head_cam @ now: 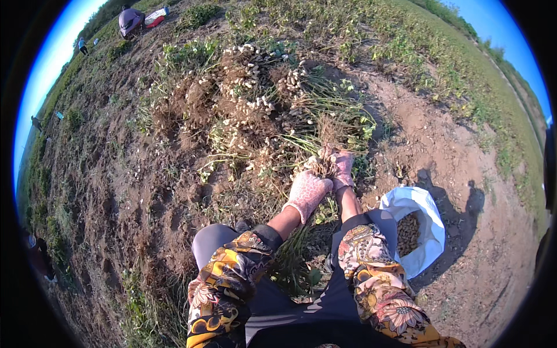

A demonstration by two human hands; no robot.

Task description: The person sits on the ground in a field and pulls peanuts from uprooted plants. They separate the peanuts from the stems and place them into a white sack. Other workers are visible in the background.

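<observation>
Both hands wear pink patterned gloves and meet in front of my knees. My left hand (308, 192) is closed around the lower part of a bunch of peanut pods with roots (322, 162). On the right side of that bunch, my right hand (343, 169) grips it too, its fingers partly hidden by pods and roots. Just beyond lies a large heap of uprooted peanut plants (248, 113), with pale pods, brown roots and green stems. By my right knee stands an open white sack (428, 241) with loose peanut pods (408, 235) inside.
Dry soil (435, 126) with bits of plant lies to the right. Rows of leafy plants (391, 48) grow farther out. A crouching person (129, 21) is at the far upper left, beside a white and red bag (156, 18). Pulled stems (296, 256) lie between my legs.
</observation>
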